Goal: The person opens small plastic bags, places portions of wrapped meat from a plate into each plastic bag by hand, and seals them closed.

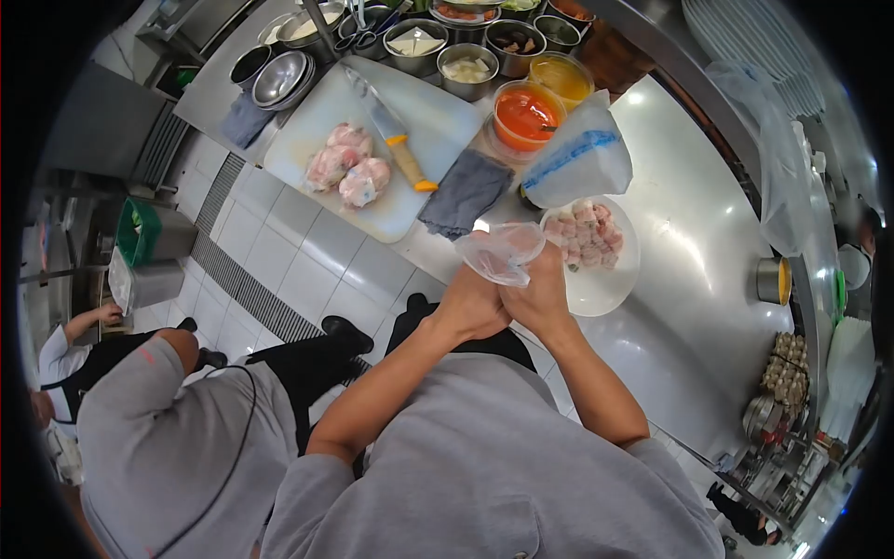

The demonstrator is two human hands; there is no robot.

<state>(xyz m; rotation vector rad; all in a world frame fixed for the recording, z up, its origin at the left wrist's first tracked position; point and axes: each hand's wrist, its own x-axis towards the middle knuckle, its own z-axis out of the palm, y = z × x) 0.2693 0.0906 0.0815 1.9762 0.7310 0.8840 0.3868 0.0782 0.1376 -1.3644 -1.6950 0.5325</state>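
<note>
Close in front of my body, my left hand (471, 304) and my right hand (540, 291) are closed together on a clear plastic bag (501, 253), its loose film puffing up above the fingers. What the bag holds, if anything, I cannot make out. Just beyond my right hand is a white plate (610, 287) with small chunks of raw meat (585, 233). A folded dark grey cloth (466, 193) lies ahead of my left hand. Further left, lumps of pale pink raw meat (349, 166) and a knife (391, 130) with a yellow-ended handle rest on a white cutting board (438, 112).
Behind the plate stands a plastic bag with blue print (582, 154), beside a tub of orange-red sauce (528, 114). Several metal containers of ingredients (468, 70) line the back. A person in grey (186, 438) is close on my left; another sits or crouches farther off.
</note>
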